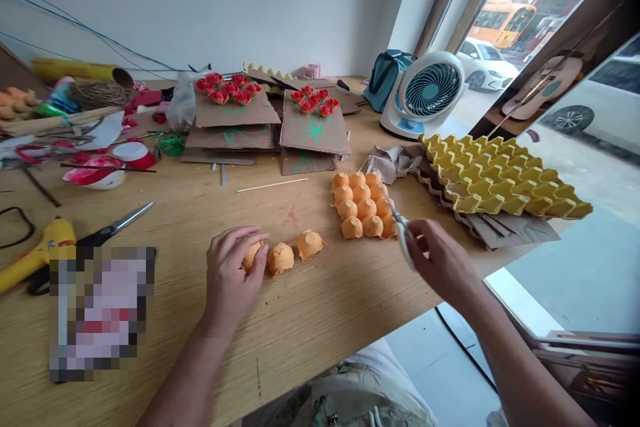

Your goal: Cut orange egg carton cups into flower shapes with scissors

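My left hand (pixel 235 263) rests on the table with fingers curled round an orange egg-carton cup (pixel 253 257), partly hidden behind the thumb. Two more cut orange cups, a middle one (pixel 281 258) and a right one (pixel 309 244), lie in a row beside it. My right hand (pixel 435 247) is closed round the white handles of a pair of scissors (pixel 404 237). Their blades point away from me over the right edge of an orange egg-carton piece (pixel 364 205), its several cups facing dome up. Whether the blades touch the carton, I cannot tell.
Yellow egg trays (pixel 505 173) are stacked at right, near a white fan (pixel 425 93). Cardboard sheets (pixel 315 130) with red paper flowers (pixel 229 88) stand at the back. Left lie black scissors (pixel 117 223), a yellow glue gun (pixel 57 240) and a pixelated object (pixel 105 310).
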`<state>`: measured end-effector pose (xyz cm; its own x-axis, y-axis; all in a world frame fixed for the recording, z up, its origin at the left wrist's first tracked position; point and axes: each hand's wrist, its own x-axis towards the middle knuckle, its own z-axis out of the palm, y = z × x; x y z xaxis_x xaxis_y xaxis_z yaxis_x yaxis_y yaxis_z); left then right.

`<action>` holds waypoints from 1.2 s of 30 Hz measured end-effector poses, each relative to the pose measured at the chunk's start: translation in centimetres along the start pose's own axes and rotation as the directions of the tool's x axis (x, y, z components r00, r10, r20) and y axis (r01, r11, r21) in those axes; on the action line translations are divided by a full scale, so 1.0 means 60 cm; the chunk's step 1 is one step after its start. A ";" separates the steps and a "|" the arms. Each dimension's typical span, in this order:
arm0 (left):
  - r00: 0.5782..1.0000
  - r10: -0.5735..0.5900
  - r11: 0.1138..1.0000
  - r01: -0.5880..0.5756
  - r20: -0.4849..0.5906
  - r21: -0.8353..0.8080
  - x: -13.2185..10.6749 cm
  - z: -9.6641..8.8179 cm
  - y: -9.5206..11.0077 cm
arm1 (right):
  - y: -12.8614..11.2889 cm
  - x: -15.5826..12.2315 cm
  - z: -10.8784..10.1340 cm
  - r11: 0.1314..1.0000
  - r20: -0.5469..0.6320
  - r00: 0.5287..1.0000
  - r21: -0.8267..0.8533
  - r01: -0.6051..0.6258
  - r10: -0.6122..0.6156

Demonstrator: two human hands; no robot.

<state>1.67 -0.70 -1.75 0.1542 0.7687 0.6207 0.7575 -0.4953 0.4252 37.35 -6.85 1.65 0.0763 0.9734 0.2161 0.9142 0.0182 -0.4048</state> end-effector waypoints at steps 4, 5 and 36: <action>0.992 0.112 0.992 -0.116 0.062 0.057 -0.003 0.007 0.006 | -0.104 0.028 0.042 0.991 0.244 0.965 0.117 0.068 -0.096; 0.988 0.133 0.988 -0.139 0.073 0.073 -0.004 0.009 0.006 | -0.120 0.037 0.056 0.997 0.236 0.969 0.055 0.058 -0.069; 0.912 0.065 0.984 -0.125 0.406 0.124 0.010 0.046 -0.016 | -0.151 0.135 0.131 0.701 0.280 0.915 0.713 0.005 -0.291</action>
<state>2.79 1.33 -3.59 0.4470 0.8329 0.3262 0.8050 -0.5336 0.2594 26.55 2.65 0.08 -0.3075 0.9492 0.0669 0.3576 0.1805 -0.9163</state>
